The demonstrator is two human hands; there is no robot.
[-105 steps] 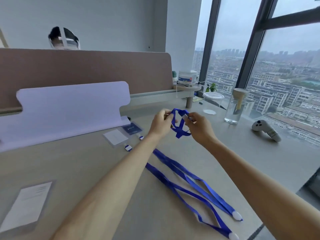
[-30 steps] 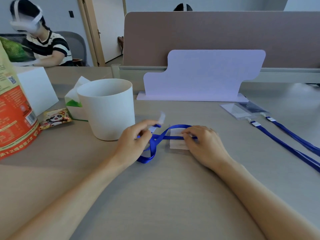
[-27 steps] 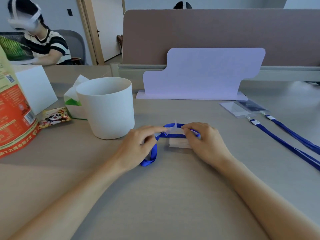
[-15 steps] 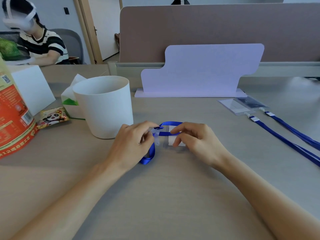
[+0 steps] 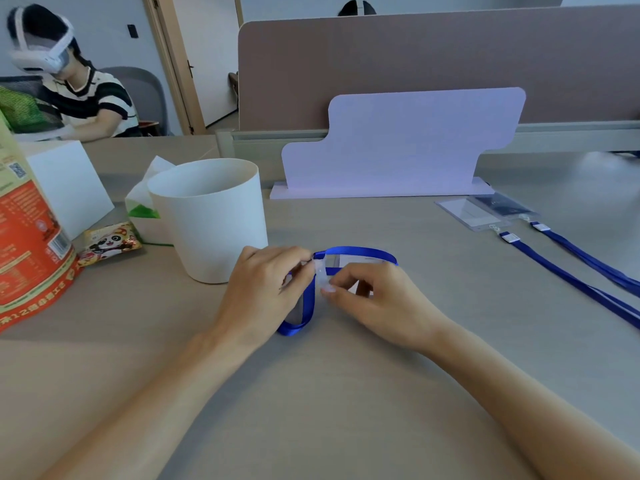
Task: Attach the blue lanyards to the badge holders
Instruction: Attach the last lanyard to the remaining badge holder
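Note:
A blue lanyard [image 5: 353,251] lies looped on the desk in front of me. Its clear plastic end tab [image 5: 320,270] stands between my hands. My left hand [image 5: 266,289] pinches the lanyard's end beside the tab. My right hand [image 5: 377,299] pinches the lower tip of the tab, fingers curled. A clear badge holder [image 5: 360,261] with a white card lies flat under the loop, partly hidden by my right hand. Two more badge holders [image 5: 485,213] lie at the right, each with a blue lanyard [image 5: 571,271] clipped on.
A white cup [image 5: 211,216] stands just left of my left hand. Behind it are a tissue pack [image 5: 145,199], a snack packet [image 5: 110,242], a white box [image 5: 65,185] and an orange bag [image 5: 24,244]. A lilac board [image 5: 398,143] stands at the back. A person with a headset sits far left.
My hands have come closer together over the holder. The clear tab now stands upright between them, and my right hand has shifted from the holder's edge to the tab.

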